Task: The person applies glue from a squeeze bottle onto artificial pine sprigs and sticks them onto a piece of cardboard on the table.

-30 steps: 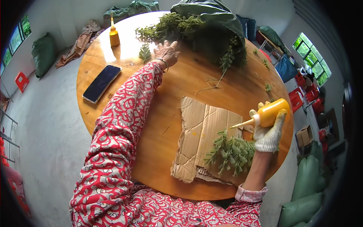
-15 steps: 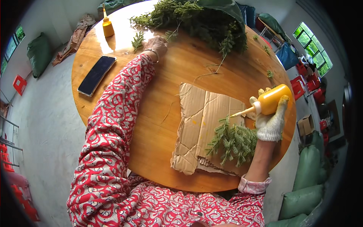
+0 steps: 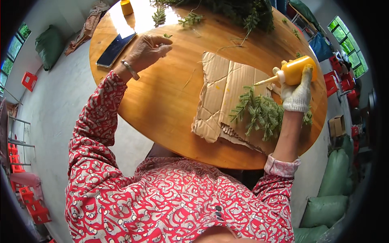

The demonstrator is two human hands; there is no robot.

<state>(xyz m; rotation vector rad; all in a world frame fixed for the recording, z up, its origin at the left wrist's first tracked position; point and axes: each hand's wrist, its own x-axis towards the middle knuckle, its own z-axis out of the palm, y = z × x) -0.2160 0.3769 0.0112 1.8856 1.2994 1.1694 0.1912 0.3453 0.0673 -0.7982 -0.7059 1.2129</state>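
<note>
My left hand [image 3: 149, 52] is bare and wears a bracelet. It hovers over the left part of the round table with its fingers curled together. A small green sprig [image 3: 167, 35] shows at the fingertips, and its lower end is hidden. In a white knitted glove, my right hand [image 3: 295, 93] grips a yellow squeeze bottle [image 3: 299, 69]. The bottle's thin nozzle points left, over a bunch of green fir-like sprigs [image 3: 263, 113]. Those sprigs lie on a torn sheet of corrugated cardboard [image 3: 210, 97] marked with yellow spots.
A phone [image 3: 115, 50] lies at the table's left, with another yellow bottle [image 3: 126, 7] behind it. Loose sprigs [image 3: 190, 19] and a dark green heap [image 3: 243, 14] are at the far side. Green sacks [image 3: 334, 174] and red stools [image 3: 29, 81] stand around the wooden table [image 3: 162, 117].
My left hand has drawn back from the loose sprigs towards me and left, its fingers now curled. The view has tipped down. My right hand still holds the bottle over the cardboard.
</note>
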